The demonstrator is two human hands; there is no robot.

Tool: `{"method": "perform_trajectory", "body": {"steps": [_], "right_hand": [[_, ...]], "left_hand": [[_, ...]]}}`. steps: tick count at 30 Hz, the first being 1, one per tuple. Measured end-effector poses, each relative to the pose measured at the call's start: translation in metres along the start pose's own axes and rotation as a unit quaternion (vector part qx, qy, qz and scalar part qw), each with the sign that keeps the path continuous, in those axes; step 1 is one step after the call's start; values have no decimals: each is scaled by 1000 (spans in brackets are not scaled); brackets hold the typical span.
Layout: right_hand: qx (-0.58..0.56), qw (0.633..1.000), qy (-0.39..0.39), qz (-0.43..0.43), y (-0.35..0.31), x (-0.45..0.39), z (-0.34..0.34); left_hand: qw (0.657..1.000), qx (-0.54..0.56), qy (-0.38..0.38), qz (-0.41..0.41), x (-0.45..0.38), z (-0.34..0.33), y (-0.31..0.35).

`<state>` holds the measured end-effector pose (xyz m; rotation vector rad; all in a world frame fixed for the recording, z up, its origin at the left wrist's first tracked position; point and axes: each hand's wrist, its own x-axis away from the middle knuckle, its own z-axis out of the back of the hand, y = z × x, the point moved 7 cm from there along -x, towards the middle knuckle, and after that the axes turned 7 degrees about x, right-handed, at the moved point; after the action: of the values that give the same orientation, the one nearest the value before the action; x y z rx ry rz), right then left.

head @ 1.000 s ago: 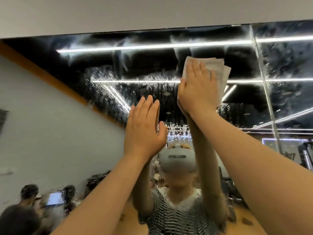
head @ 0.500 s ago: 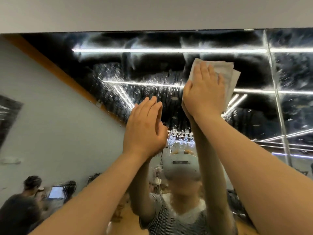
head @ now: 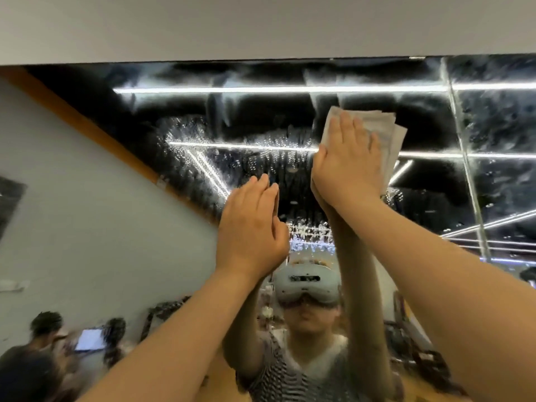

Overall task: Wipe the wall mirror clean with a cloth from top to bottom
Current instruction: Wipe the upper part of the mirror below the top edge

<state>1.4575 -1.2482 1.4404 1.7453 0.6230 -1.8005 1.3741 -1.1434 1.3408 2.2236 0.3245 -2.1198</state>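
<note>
Presently catalogued, places given relative to the mirror's top edge:

Mirror (head: 261,117): wall-mounted; top edge meets a pale wall (head: 261,24) above; a vertical seam (head: 467,169) divides off a second panel to the right. Glass below the edge shows hazy smears and droplets.

Cloth (head: 385,132): white, folded, flat on the glass a short way below the top edge, left of the seam.

Right hand (head: 348,166): fingers straight, grip spread flat over the cloth, pressing it to the glass; nothing curled round it.

Left hand (head: 252,224): lower and to the left, fingers straight and together, holds nothing; palm seems to lie on or just off the glass, which one I cannot tell.

Step in hand: judged an early pass, the cloth high up in the upper band.

Next move: calls, by my judgement, for steady flat pressure and a downward draw, then overlapping strokes sideways.

Edges: a narrow strip of smeared glass lies between cloth and top edge; seam near the cloth's right side.

Open room: wide unwiped glass leftward; below, the left hand lies just off the downward path.

Reflection: headset wearer, seated people lower left.
</note>
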Motion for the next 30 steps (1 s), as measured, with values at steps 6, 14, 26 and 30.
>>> {"method": "perform_trajectory", "body": {"steps": [6,14,26,30], "right_hand": [[5,1000,-13,4,-2,1,4],[22,1000,-1,5,-3,0,6],[31,999,-19,-30,-3,0,5],[69,996,-24,-45,-8,-2,0]], "left_hand": [[996,-9,-74,-38,-3,7,-4],[998,-42,-41,0,3,75,-109],[999,-33,-26,32,21,73,-171],[999,-29,-29,36,21,71,-172]]}}
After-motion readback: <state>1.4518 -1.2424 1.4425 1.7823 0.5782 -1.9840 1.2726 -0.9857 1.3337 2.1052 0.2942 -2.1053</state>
